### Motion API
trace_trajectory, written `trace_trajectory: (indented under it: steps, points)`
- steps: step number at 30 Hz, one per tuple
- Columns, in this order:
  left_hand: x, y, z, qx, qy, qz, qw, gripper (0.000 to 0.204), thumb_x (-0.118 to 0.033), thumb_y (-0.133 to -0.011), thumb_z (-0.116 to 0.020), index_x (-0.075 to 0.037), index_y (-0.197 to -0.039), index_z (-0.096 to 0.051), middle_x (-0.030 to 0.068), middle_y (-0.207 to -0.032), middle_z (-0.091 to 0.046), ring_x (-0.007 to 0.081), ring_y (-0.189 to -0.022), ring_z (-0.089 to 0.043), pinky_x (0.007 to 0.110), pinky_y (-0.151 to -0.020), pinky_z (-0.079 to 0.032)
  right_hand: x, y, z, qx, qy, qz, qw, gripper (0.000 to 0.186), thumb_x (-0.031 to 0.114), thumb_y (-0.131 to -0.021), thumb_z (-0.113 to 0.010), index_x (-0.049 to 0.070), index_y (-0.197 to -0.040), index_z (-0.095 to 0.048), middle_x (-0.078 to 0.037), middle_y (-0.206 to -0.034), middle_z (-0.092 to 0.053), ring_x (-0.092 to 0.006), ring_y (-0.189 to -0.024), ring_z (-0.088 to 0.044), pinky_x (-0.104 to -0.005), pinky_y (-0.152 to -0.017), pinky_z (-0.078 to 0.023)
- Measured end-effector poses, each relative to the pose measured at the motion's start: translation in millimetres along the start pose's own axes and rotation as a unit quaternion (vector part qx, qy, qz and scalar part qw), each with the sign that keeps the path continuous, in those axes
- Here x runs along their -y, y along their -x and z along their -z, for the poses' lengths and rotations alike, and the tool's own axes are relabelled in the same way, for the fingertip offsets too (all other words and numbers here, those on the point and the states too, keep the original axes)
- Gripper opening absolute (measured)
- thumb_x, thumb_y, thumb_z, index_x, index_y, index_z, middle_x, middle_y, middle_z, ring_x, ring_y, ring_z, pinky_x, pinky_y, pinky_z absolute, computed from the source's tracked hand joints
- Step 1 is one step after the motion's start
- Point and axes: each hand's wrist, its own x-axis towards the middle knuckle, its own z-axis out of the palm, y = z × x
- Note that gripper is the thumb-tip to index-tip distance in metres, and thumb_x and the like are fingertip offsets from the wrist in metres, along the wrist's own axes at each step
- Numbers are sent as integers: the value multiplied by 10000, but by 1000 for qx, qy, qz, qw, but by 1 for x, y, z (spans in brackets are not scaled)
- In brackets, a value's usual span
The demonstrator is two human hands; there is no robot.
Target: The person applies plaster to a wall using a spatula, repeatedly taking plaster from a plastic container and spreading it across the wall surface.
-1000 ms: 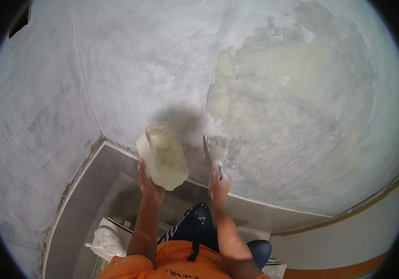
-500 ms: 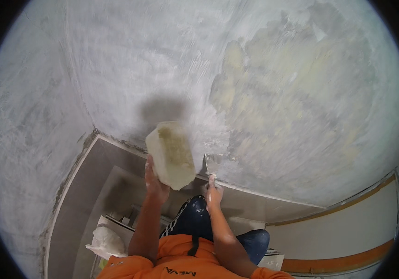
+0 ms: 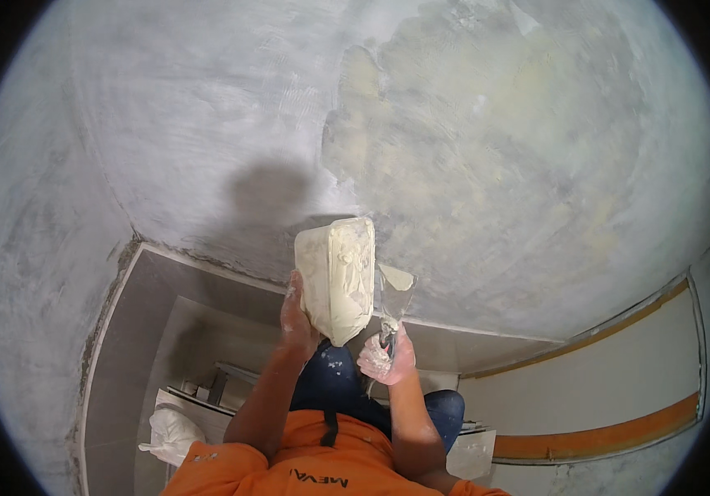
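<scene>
Right hand (image 3: pixel 388 360): fingers curled round the handle of a putty knife (image 3: pixel 396 291), skin streaked with pale paste. Knife blade flat, flared, metallic, upright, a cream smear at its tip; positioned just beside the tub, apart from it.

Left hand (image 3: pixel 297 321): fingers spread along the left side of a rectangular, round-cornered tub (image 3: pixel 337 277), held tilted before the wall; its right-hand face thick with creamy, ridged paste.

Clothing: orange shirt (image 3: pixel 305 450); dark blue trousers (image 3: pixel 330 382), white-flecked.

Wall (image 3: pixel 198 91): whitish, brushed-looking, with a large mottled grey-yellow patch (image 3: pixel 495 157) at right.

Room: smooth grey ledge (image 3: pixel 181 277) below, rough along its join; crumpled white plastic bag (image 3: pixel 175 434), lower left; pale panel (image 3: pixel 603 376) with orange-brown strips, lower right.
</scene>
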Motion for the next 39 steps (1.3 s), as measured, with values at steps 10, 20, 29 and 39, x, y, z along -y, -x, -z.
trace_trajectory:
  steps: [10, 20, 29, 39]
  points:
    - [6, 4, -6, -17, -37, -47, 998, 698, -552, -1067, -397, -45, -1545, -355, 132, -1489, -508, 287, -1338, -527, 441, -1121, -433, -14, 1, 8, 77, 69, 16, 995, 808, 794, -947, -347, 66, -665, -555, -61, -510, -443, -172, -397, -379, -303, -383, -279]
    - [12, 1, -1, 1, -30, -57, 998, 703, -562, -1067, -388, -51, -1547, -352, 130, -1497, -497, 286, -1355, -510, 432, -1130, -420, -15, 3, -1, 17, 85, 36, 996, 816, 802, -945, -347, 70, -636, -534, -52, -511, -441, -158, -389, -387, -283, -367, -287]
    - [10, 9, -8, -12, -28, -29, 999, 718, -554, -1054, -443, -44, -1547, -329, 123, -1484, -488, 272, -1338, -512, 432, -1116, -427, -17, 4, -8, 35, 105, 38, 993, 776, 751, -986, -330, 87, -626, -505, -32, -501, -409, -140, -395, -365, -278, -379, -277]
    - [38, -8, 23, -43, -26, -98, 994, 710, -456, -1075, -473, -19, -1584, -240, 132, -1556, -381, 259, -1420, -396, 401, -1184, -326, -24, 1, -17, -38, 150, 85, 984, 749, 720, -1004, -323, 97, -633, -513, -23, -512, -412, -136, -403, -366, -275, -395, -276]
